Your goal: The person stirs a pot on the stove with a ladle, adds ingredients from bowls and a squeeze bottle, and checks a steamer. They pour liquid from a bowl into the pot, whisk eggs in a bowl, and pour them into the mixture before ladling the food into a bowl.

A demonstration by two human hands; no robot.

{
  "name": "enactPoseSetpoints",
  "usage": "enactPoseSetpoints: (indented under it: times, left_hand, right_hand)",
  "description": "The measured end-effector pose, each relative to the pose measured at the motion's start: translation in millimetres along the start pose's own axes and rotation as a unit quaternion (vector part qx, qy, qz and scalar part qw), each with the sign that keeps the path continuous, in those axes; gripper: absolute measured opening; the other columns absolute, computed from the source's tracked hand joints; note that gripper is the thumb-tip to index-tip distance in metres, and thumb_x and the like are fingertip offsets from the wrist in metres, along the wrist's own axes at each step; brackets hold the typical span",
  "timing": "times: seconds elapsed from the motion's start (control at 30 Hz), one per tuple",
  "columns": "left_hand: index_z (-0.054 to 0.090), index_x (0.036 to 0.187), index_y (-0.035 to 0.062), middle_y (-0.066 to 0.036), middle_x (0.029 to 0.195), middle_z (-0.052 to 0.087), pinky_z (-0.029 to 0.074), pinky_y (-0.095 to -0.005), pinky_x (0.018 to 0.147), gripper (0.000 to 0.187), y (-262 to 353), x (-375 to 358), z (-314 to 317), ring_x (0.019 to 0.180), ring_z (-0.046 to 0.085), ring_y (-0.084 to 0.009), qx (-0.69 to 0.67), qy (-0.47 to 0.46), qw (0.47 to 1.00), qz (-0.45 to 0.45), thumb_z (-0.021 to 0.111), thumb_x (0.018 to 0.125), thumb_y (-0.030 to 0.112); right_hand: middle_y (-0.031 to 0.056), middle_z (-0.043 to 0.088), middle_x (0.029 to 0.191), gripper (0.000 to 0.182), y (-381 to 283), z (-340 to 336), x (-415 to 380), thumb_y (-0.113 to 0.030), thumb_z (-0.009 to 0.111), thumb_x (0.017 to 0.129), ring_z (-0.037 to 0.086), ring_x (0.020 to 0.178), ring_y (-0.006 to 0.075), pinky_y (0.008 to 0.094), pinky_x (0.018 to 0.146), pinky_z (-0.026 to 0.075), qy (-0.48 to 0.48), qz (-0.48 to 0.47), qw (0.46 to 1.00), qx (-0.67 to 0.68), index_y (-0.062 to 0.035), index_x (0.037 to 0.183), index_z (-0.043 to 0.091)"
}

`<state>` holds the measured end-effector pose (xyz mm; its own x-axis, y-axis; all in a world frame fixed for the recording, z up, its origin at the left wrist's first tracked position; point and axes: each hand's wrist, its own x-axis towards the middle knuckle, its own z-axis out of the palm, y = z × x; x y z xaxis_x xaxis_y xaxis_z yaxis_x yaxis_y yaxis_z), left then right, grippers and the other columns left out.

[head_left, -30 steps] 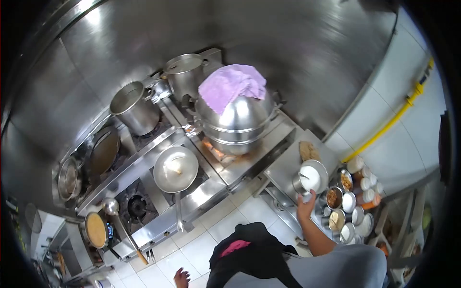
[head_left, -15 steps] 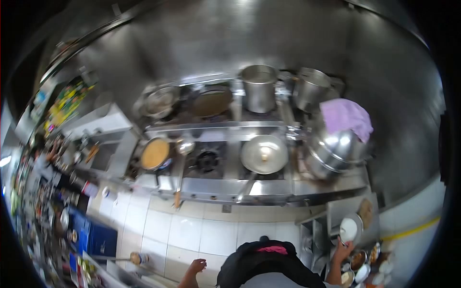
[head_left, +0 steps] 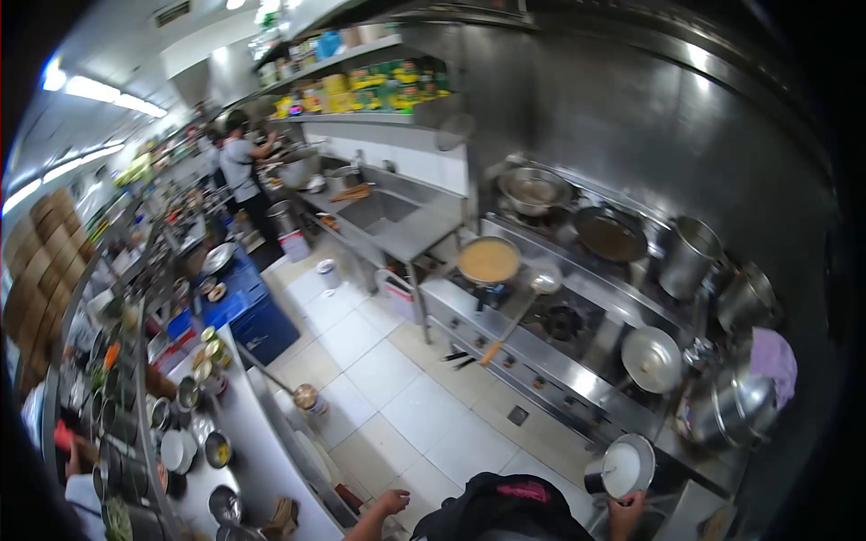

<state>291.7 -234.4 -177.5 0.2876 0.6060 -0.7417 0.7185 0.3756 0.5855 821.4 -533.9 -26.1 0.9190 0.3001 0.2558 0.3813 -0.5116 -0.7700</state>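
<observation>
R hand [head_left: 626, 514]: we grip metal bowl [head_left: 647, 454] at rim, fingers closed
L hand [head_left: 391, 502]: ours, part. open, empty
Bowl: w/ white contents [head_left: 621, 469]

From where I stand, no words, brands, numbers or signs can be made out: the yellow and green packs [head_left: 397, 83] on the shelf [head_left: 347, 117] are printed but too small and blurred, and the pink mark [head_left: 523, 490] on the black clothing [head_left: 492, 512] is unreadable too.
</observation>
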Motion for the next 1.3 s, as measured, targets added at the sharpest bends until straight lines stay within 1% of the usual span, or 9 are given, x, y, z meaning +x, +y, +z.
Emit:
enactPoseSetpoints:
  times: [0.07, 0.1, 0.2, 0.33, 0.53, 0.73, 0.87, 1.03, 1.3]
  left_hand:
    - [0.066, 0.131, 0.01, -0.008, 0.095, 0.075, 0.056, -0.0327, 0.062, 0.044, -17, -15, 0, 0.079, 0.071, -0.0178, -0.004, 0.017, 1.0, -0.009, 0.062, 0.091, 0.027]
    - [0.065, 0.132, 0.0107, -0.008, 0.097, 0.075, 0.056, -0.0329, 0.063, 0.044, -21, -25, 1, 0.081, 0.071, -0.0175, -0.05, 0.03, 0.998, -0.021, 0.062, 0.091, 0.027]
    - [0.065, 0.134, 0.0109, -0.007, 0.101, 0.075, 0.056, -0.0322, 0.066, 0.044, -31, -42, 5, 0.084, 0.071, -0.017, -0.159, 0.058, 0.985, -0.035, 0.061, 0.092, 0.027]
    - [0.061, 0.138, 0.0089, -0.005, 0.109, 0.074, 0.055, -0.0307, 0.072, 0.043, -23, -56, 6, 0.092, 0.07, -0.0162, -0.27, 0.098, 0.958, -0.018, 0.058, 0.099, 0.027]
    - [0.055, 0.143, 0.0091, -0.009, 0.118, 0.072, 0.055, -0.0315, 0.085, 0.042, 13, -73, -27, 0.103, 0.069, -0.0175, -0.296, 0.166, 0.933, 0.121, 0.056, 0.105, 0.024]
    - [0.055, 0.142, 0.0076, -0.007, 0.111, 0.072, 0.054, -0.0288, 0.083, 0.041, 135, -129, -117, 0.093, 0.068, -0.0144, -0.333, 0.271, 0.886, 0.174, 0.056, 0.104, 0.02]
    - [0.057, 0.14, 0.0082, -0.009, 0.1, 0.074, 0.055, -0.0301, 0.078, 0.041, 177, -120, -162, 0.087, 0.07, -0.0156, -0.339, 0.301, 0.869, 0.195, 0.058, 0.102, 0.025]
    - [0.069, 0.122, 0.0093, -0.013, 0.076, 0.073, 0.057, -0.0365, 0.071, 0.039, 187, -89, -199, 0.074, 0.074, -0.0231, -0.088, 0.41, 0.907, 0.041, 0.065, 0.095, 0.037]
    - [0.072, 0.117, 0.0064, -0.01, 0.074, 0.075, 0.058, -0.0375, 0.074, 0.039, 200, -86, -238, 0.073, 0.075, -0.0247, -0.179, 0.421, 0.886, -0.075, 0.065, 0.094, 0.038]
  right_hand:
    - [0.0043, 0.048, 0.084, 0.056, -56, 35, 5, -0.007, 0.091, 0.051, 0.046, 0.079, 0.0205, 0.034, 0.074, 0.04, -0.07, -0.041, 0.994, 0.073, -0.0097, 0.077, 0.042]
    - [0.0098, 0.055, 0.089, 0.062, -72, 55, 7, -0.01, 0.098, 0.045, 0.054, 0.084, 0.0266, 0.0387, 0.074, 0.044, -0.093, -0.037, 0.986, 0.13, -0.0088, 0.075, 0.043]
    - [0.0053, 0.051, 0.086, 0.062, -107, 115, 19, -0.011, 0.097, 0.048, 0.049, 0.08, 0.0207, 0.0345, 0.074, 0.042, -0.161, -0.159, 0.966, 0.125, -0.0096, 0.077, 0.043]
    - [0.0065, 0.052, 0.086, 0.063, -207, 171, 8, -0.013, 0.099, 0.046, 0.051, 0.081, 0.0221, 0.0356, 0.075, 0.043, -0.246, -0.175, 0.944, 0.135, -0.0091, 0.076, 0.044]
    - [0.0106, 0.057, 0.089, 0.062, -298, 266, -22, -0.024, 0.102, 0.047, 0.059, 0.083, 0.0263, 0.038, 0.069, 0.048, -0.393, -0.265, 0.859, 0.194, -0.0081, 0.071, 0.047]
    - [0.0139, 0.063, 0.095, 0.058, -361, 372, -59, -0.031, 0.101, 0.05, 0.062, 0.092, 0.0311, 0.0398, 0.077, 0.051, -0.497, -0.36, 0.751, 0.242, -0.009, 0.071, 0.052]
    - [0.0224, 0.061, 0.114, 0.054, -404, 433, -85, -0.03, 0.099, 0.055, 0.062, 0.107, 0.0385, 0.0424, 0.088, 0.052, -0.585, -0.385, 0.658, 0.277, -0.0077, 0.073, 0.053]
    - [0.0295, 0.048, 0.142, 0.049, -458, 486, -115, -0.034, 0.093, 0.063, 0.056, 0.125, 0.0465, 0.0448, 0.098, 0.051, -0.667, -0.413, 0.572, 0.24, -0.006, 0.076, 0.055]
    - [0.0289, 0.037, 0.154, 0.05, -536, 533, -167, -0.033, 0.092, 0.065, 0.049, 0.134, 0.0465, 0.0439, 0.104, 0.048, -0.763, -0.463, 0.394, 0.219, -0.005, 0.078, 0.053]
